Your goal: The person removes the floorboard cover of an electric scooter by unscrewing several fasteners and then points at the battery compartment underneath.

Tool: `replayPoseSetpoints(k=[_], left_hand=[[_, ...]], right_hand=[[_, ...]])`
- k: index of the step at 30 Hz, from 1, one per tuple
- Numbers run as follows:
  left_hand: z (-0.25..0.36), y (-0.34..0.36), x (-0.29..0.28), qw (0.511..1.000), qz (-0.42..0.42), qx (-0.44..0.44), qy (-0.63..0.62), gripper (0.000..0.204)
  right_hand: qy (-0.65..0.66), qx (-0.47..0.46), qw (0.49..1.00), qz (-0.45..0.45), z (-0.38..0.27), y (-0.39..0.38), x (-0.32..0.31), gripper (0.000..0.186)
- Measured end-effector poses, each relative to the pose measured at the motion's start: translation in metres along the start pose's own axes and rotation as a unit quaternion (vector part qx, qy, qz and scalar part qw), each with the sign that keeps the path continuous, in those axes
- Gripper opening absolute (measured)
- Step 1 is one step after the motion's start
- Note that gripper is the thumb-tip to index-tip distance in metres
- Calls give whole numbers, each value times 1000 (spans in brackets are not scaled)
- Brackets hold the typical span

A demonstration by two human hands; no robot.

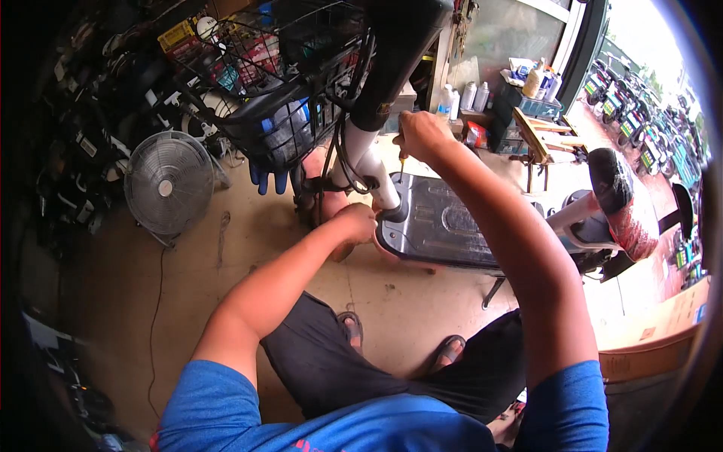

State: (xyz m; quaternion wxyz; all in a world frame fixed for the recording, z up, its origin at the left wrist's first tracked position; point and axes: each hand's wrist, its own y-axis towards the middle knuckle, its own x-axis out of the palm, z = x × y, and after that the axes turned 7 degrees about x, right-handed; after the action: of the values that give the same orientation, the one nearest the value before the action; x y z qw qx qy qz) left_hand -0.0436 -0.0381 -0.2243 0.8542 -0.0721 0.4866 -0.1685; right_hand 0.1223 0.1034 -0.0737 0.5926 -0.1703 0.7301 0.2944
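Note:
My right hand (422, 135) is closed on an upright screwdriver (403, 162), its yellow handle showing below my fingers and its tip down at the front of the dark scooter deck (444, 218). My left hand (354, 224) is at the deck's front edge, beside the foot of the white steering column (380, 184), fingers curled and partly hidden; what they grip cannot be made out. Black cables hang along the column, and a black wire basket (267, 90) sits at the upper left. A blue glove (267, 175) hangs below the basket. The scooter's seat (611, 181) is at the right.
A floor fan (167, 184) with a trailing cord stands at the left among piled parts. A wooden frame (542, 135), crate (520, 102) and bottles (468, 96) are at the back right. Cardboard boxes (648, 324) lie at the lower right. Parked scooters (633, 113) line the outside.

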Motion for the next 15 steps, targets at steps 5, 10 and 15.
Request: replayPoseSetpoints(k=[5, 10, 15], left_hand=[[-28, 10, 22, 983, 132, -68, -111, 32], [-19, 10, 20, 980, 104, -61, -159, 30], [-17, 14, 20, 978, 114, -45, -170, 25]], right_hand=[[-94, 120, 982, -115, 0, 6, -7, 36], [-81, -63, 994, -22, 6, -2, -4, 27], [-100, 84, 986, -107, -6, 3, -10, 41]])
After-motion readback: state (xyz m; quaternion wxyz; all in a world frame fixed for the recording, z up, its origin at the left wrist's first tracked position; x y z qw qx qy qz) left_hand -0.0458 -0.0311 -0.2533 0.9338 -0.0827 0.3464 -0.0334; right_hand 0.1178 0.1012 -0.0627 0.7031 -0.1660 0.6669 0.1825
